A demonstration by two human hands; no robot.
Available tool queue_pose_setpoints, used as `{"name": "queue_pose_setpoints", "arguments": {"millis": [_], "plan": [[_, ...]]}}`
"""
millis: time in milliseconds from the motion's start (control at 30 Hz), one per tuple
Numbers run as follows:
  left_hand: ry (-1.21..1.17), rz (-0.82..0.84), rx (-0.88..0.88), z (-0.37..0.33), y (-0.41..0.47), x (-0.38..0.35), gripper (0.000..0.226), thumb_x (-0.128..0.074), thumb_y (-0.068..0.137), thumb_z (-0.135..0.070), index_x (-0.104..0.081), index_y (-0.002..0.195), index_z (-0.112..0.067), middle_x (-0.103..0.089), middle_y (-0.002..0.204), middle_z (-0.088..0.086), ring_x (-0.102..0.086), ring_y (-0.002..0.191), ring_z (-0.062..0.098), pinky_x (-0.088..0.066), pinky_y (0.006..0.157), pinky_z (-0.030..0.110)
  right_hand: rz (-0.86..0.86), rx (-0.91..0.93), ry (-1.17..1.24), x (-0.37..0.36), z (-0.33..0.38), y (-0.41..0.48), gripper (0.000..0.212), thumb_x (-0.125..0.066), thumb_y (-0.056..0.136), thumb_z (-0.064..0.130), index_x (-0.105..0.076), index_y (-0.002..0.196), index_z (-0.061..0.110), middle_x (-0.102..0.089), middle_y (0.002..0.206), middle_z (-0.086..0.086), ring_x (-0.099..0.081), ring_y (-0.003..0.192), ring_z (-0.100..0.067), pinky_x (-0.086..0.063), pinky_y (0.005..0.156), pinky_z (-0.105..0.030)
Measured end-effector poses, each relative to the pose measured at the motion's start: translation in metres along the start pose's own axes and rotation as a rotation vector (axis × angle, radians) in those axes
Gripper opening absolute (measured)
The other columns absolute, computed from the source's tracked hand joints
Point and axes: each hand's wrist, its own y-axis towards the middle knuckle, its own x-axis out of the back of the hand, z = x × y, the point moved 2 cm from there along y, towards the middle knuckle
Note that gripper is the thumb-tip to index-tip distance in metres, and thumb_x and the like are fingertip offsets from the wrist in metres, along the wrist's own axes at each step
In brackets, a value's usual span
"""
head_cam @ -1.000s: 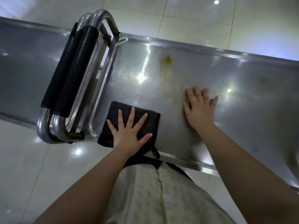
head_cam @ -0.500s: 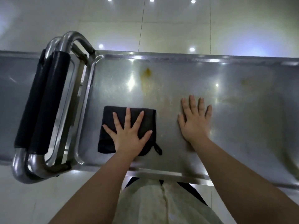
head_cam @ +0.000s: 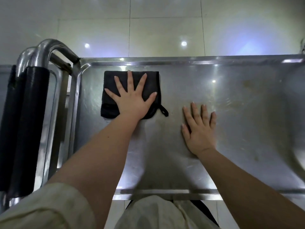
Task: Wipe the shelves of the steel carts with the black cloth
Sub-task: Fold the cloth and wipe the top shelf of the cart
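The fingers [head_cam: 130, 80] of the left hand [head_cam: 132, 101] are spread wide and laid flat on the black cloth [head_cam: 108, 80], which is pressed against the steel shelf [head_cam: 247, 126] of the cart. The cloth is folded into a rough rectangle and lies in the far left corner of the shelf, just beside the raised far rim and near the left rim. A small hanging loop [head_cam: 164, 111] is seen at its near right corner, resting on the steel. Nothing is gripped: the cloth is only held down under the palm and the straight fingers.

The right hand [head_cam: 200, 134] is laid palm down on the bare shelf, to the right of the cloth, nearer to the person and apart from it. Its fingers [head_cam: 194, 113] are held straight and close together, with the thumb set slightly out to the left.

Faint yellowish marks [head_cam: 247, 83] are seen on the steel toward the right. At the left end of the cart two bent steel handle tubes [head_cam: 49, 45] stand side by side, each covered by a black grip [head_cam: 31, 121]. Pale glossy floor tiles [head_cam: 165, 30] are seen beyond the far rim. A pale sleeve [head_cam: 41, 207] is worn on the left arm.
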Motion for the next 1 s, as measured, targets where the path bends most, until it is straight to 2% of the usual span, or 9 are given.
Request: {"name": "queue_pose_setpoints", "arguments": {"millis": [100,267,467,667,867,933,1000], "plan": [[-0.002,0.002,-0.026,-0.002,0.015,0.005,0.078,-0.009,0.08,-0.086,0.006,0.149,-0.054,0.018,0.163,-0.003,0.019,0.145,0.044,0.007,0.103,0.078,0.001,0.002,-0.001,0.001,0.0,0.001,0.061,-0.013,0.098,0.053,-0.003,0.155,0.034,0.001,0.163,0.003,0.009,0.149,-0.027,0.005,0.118,-0.054],[0.001,0.004,-0.035,-0.003,0.022,0.008,0.078,-0.008,0.08,-0.086,0.009,0.148,-0.054,0.021,0.162,-0.004,0.018,0.145,0.044,0.007,0.105,0.077,0.01,-0.026,-0.011,0.001,0.003,0.003,0.061,-0.011,0.097,0.053,0.005,0.154,0.036,0.006,0.163,0.004,0.014,0.148,-0.025,0.007,0.118,-0.053],[-0.004,0.024,-0.073,-0.002,0.007,0.007,0.074,-0.01,0.083,-0.084,0.006,0.149,-0.054,0.016,0.163,-0.004,0.017,0.146,0.041,0.008,0.106,0.075,0.059,-0.026,-0.043,0.004,0.003,0.004,0.06,0.002,0.094,0.051,0.02,0.15,0.037,0.026,0.157,0.006,0.023,0.146,-0.025,0.013,0.116,-0.055],[0.061,0.051,-0.167,0.002,-0.104,-0.021,0.073,-0.008,0.083,-0.083,0.011,0.147,-0.055,0.019,0.162,-0.004,0.019,0.146,0.04,0.007,0.107,0.074,0.104,-0.004,0.002,0.012,0.002,0.006,0.056,-0.004,0.1,0.045,0.018,0.151,0.035,0.021,0.161,0.004,0.023,0.146,-0.027,0.015,0.115,-0.057],[0.026,0.065,-0.103,-0.033,-0.224,-0.056,0.074,-0.013,0.085,-0.083,0.002,0.15,-0.053,0.004,0.165,-0.001,0.01,0.148,0.041,0.006,0.107,0.075,0.111,0.064,0.014,0.013,-0.004,0.003,0.06,-0.014,0.101,0.045,0.014,0.153,0.031,0.018,0.162,-0.001,0.018,0.147,-0.033,0.011,0.114,-0.061],[0.019,0.067,-0.056,-0.043,-0.256,-0.06,0.074,-0.014,0.085,-0.083,0.005,0.15,-0.054,0.008,0.164,-0.004,0.015,0.147,0.039,0.009,0.107,0.074,0.143,0.112,0.047,0.019,-0.01,-0.001,0.062,-0.021,0.101,0.045,0.008,0.154,0.032,0.018,0.162,-0.001,0.02,0.147,-0.032,0.013,0.114,-0.059],[0.018,0.125,-0.007,-0.044,-0.272,-0.062,0.074,-0.009,0.082,-0.084,0.015,0.146,-0.056,0.021,0.162,-0.007,0.028,0.144,0.035,0.014,0.107,0.072,0.182,0.173,0.132,0.025,-0.015,-0.004,0.065,-0.031,0.1,0.043,0.0,0.155,0.032,0.013,0.163,0.001,0.02,0.147,-0.029,0.015,0.116,-0.055]]}}
